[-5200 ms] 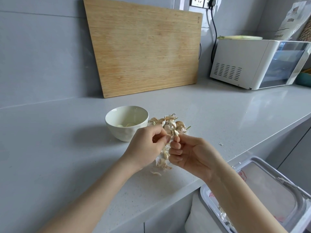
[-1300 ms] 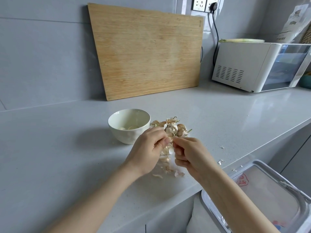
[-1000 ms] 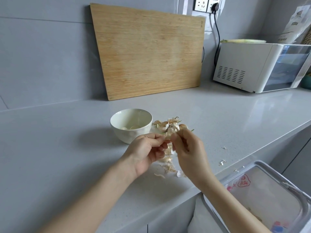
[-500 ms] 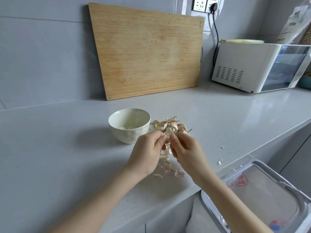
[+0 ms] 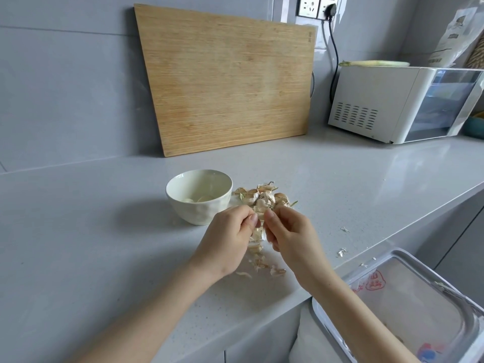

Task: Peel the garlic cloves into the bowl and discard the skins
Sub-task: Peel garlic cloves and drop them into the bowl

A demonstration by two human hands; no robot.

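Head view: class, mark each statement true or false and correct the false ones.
1. The bowl sits left of the unpeeled garlic pile. True.
2. The cutting board lies flat on the counter. False: it leans against the wall.
3. The left hand and the right hand both pinch a garlic clove. True.
4. The bowl is empty. False: peeled cloves lie in it.
5. Loose skins lie on the counter under the hands. True.

Garlic pile right of bowl, board behind.
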